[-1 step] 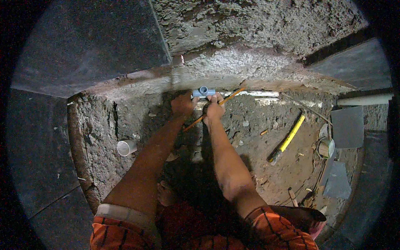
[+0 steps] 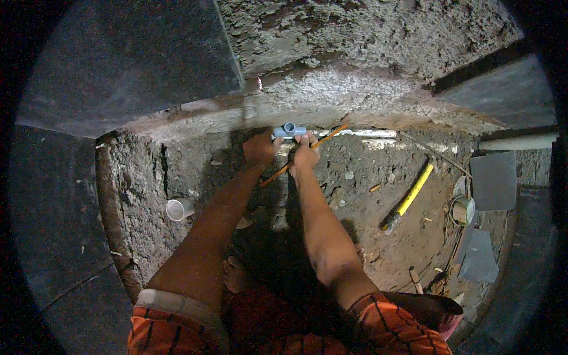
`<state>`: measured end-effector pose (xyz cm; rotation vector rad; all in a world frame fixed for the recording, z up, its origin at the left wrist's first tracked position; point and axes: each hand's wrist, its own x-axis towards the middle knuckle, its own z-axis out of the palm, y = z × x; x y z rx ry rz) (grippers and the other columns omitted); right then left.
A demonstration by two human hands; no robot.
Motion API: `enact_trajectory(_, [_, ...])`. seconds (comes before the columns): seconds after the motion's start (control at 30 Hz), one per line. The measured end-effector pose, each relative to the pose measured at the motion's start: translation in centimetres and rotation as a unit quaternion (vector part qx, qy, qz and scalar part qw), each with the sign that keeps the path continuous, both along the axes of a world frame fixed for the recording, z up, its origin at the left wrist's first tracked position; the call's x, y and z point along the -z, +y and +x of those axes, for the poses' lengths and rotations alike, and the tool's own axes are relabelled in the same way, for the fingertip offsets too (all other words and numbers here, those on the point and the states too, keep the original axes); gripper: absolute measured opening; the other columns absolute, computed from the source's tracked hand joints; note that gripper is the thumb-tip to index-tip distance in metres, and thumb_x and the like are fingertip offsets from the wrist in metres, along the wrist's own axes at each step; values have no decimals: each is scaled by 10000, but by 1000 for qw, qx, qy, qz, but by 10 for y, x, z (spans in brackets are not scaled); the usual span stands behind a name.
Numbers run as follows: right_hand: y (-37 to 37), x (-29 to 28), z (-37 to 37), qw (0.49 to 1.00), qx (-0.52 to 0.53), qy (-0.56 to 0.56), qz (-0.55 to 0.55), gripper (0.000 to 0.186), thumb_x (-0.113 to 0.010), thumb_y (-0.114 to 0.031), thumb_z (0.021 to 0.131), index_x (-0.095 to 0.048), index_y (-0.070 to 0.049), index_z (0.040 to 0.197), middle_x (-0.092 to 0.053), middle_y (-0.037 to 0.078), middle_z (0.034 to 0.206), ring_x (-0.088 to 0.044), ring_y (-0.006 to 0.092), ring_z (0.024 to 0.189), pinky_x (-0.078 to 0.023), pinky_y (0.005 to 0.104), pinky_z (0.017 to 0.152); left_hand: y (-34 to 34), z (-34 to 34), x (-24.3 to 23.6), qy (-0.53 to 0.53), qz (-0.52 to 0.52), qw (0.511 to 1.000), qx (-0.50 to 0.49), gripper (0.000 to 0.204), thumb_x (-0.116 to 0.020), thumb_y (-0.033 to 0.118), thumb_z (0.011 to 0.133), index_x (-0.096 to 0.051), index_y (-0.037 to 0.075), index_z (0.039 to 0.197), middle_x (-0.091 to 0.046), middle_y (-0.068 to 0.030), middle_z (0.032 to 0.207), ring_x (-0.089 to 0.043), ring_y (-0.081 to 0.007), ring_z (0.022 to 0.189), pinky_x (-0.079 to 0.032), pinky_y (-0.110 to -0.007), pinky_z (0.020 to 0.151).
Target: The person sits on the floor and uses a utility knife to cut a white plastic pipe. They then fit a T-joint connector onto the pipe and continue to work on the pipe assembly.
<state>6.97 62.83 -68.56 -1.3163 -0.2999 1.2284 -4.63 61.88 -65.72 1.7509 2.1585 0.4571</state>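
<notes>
A grey pipe tee [image 2: 290, 131], its round branch opening facing up, lies along a white pipe [image 2: 367, 134] at the foot of the rough wall. My left hand [image 2: 259, 148] is closed at the tee's left end, its thumb against the fitting. From the near side my right hand [image 2: 305, 155] pinches the tee's right part. A thin orange rod [image 2: 332, 137] runs slantwise past my right hand, partly hidden by it. Whether that hand grips the rod too, I cannot tell.
A short white pipe stub [image 2: 177, 209] rises from the dirt at left. To the right lie a yellow tool [image 2: 416, 189], a round container [image 2: 461, 210] and grey tile pieces [image 2: 494, 180]. Dark slabs [image 2: 59, 207] edge the left side. A bare foot [image 2: 235, 275] shows between my arms.
</notes>
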Motion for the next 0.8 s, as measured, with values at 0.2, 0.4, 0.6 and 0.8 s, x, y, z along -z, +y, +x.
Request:
enact_trajectory(0.2, [18,22,20,993,29,14,109,238,-595,-68,1029,-597,12,1253,-693,97,1020,-659,186,874,-527,327,827,19,16,-10,-14,25,999,29,448,-674,552,875,-731,192,1136,-753,-130,922,-728,-373,817,-567,-515,711])
enact_trajectory(0.4, [11,-4,5,999,10,-10,31,199,-592,-82,1036,-596,5,1215,-676,71,1007,-647,179,884,-530,348,857,13,2,0,-14,11,999,26,453,-673,542,884,-713,214,1194,-754,-122,940,-728,-365,836,-557,-521,707])
enact_trajectory(0.6, [10,-7,10,999,2,3,34,186,-588,-84,1041,-594,-5,1209,-662,73,1058,-640,173,964,-519,342,887,12,7,-8,-23,25,999,17,499,-691,524,869,-684,222,1265,-753,-126,911,-731,-367,816,-556,-530,680])
enact_trajectory(0.8, [9,-6,13,1000,5,-7,18,214,-586,-90,1047,-589,-2,1242,-681,88,1055,-646,182,947,-513,335,880,12,9,-4,-6,39,999,18,521,-709,513,852,-685,208,1273,-752,-137,886,-732,-371,769,-566,-526,649])
